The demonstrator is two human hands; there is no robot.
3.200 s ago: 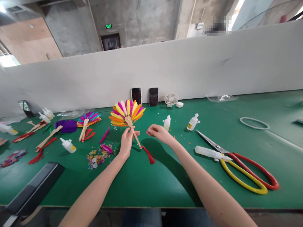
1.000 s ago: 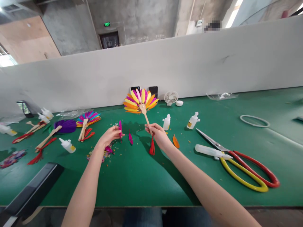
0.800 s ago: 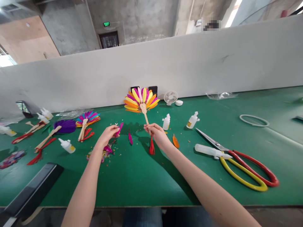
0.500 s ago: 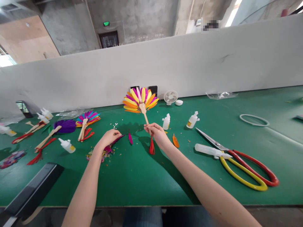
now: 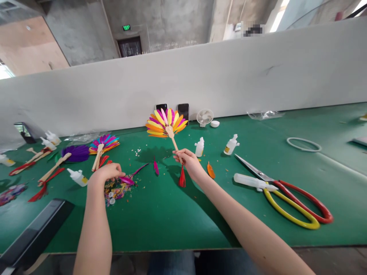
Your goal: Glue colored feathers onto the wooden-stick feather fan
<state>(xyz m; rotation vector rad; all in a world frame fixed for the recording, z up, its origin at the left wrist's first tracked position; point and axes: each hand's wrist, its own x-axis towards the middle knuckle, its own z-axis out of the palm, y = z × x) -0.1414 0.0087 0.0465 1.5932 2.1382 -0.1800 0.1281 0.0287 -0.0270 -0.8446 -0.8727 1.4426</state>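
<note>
In the head view, my right hand (image 5: 189,162) grips the wooden handle of a feather fan (image 5: 169,131), holding it upright above the table. Yellow, orange, magenta and pale pink feathers spread from its top, and a red tassel (image 5: 182,177) hangs below my fingers. My left hand (image 5: 110,172) is over a pile of colourful scraps (image 5: 119,191), its fingers loosely bent and apart. Close to its fingertips is a magenta feather (image 5: 128,180); no grip on it is visible. Another magenta feather (image 5: 156,167) lies between my hands, and an orange feather (image 5: 210,170) lies right of the tassel.
Large scissors (image 5: 295,202) with red and yellow handles lie at right, a glue bottle (image 5: 252,181) across them. Small bottles (image 5: 200,147) stand behind my right hand. Finished-looking fans (image 5: 77,152) and a bottle (image 5: 77,177) are at left. A dark device (image 5: 37,229) juts in at lower left.
My left hand has moved left and slightly down, from the right side of the scrap pile to its left side, uncovering feathers there. My right hand keeps holding the fan much as before.
</note>
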